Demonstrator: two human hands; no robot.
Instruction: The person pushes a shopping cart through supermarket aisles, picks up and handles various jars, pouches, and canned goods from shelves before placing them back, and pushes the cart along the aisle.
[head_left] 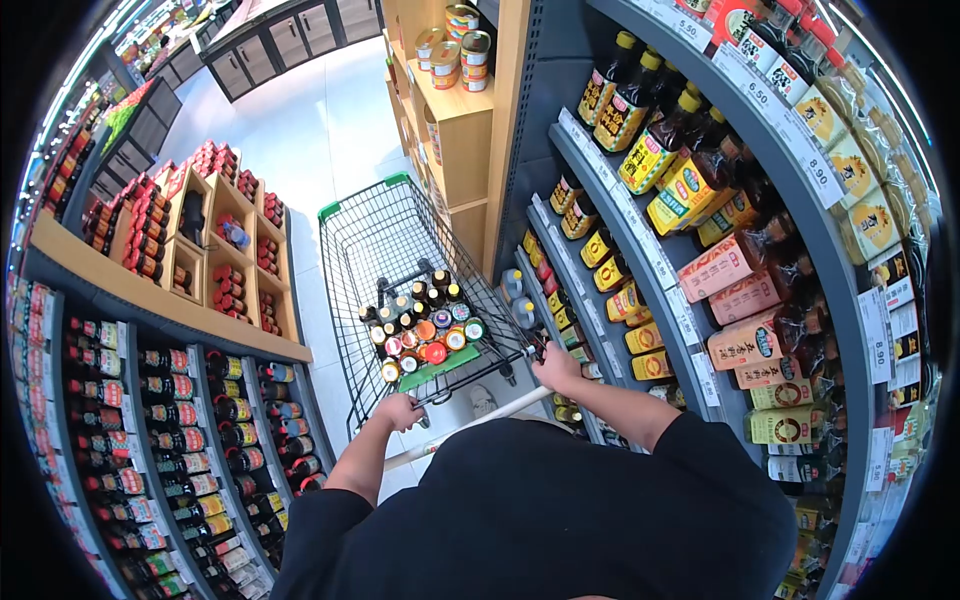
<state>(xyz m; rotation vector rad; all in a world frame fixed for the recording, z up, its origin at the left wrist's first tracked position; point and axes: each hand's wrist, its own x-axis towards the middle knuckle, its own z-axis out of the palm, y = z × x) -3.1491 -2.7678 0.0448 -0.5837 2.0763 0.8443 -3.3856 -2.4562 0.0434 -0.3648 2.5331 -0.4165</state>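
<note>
My left hand (400, 411) is closed on the left end of the handle side of a wire shopping cart (350, 270) with green corners. My right hand (556, 366) grips the cart's right handle end. In the cart, near my hands, stand several dark bottles (437, 290) and several jars (433, 352) with red, orange and white lids. A green strip (440, 370) crosses the cart's near edge. A pale bar (470, 425) runs in front of my body, below both hands.
Close on the right are curved shelves (650, 240) of sauce bottles with price tags. Shelves of jars (175, 415) line the left, with a wooden display (215, 245) beyond. A wooden shelf (465, 150) with cans is ahead right. Pale floor tiles (290, 130) run ahead.
</note>
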